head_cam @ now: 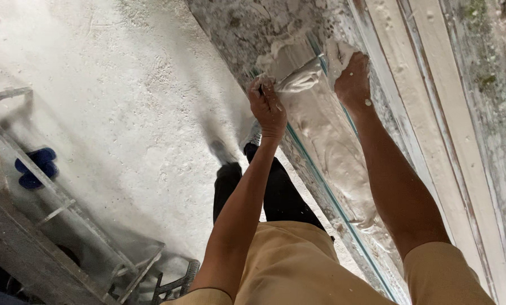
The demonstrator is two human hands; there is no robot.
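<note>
Left to right: blue sandals (34,167) on the dusty floor (123,85) behind a metal frame (55,197); the left hand (268,107), fist closed on a trowel (298,79) loaded with white plaster; the right hand (352,79), fingers curled around a plaster lump (337,53), pressed against the smeared glass pane (326,147) beside a wooden frame (433,113).

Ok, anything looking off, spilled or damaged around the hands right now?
Mostly mess: white plaster is smeared over the glass panel beside the left hand and right hand, with a blob on the trowel. Blue slippers lie loose on the floor below. No visible damage.
</note>
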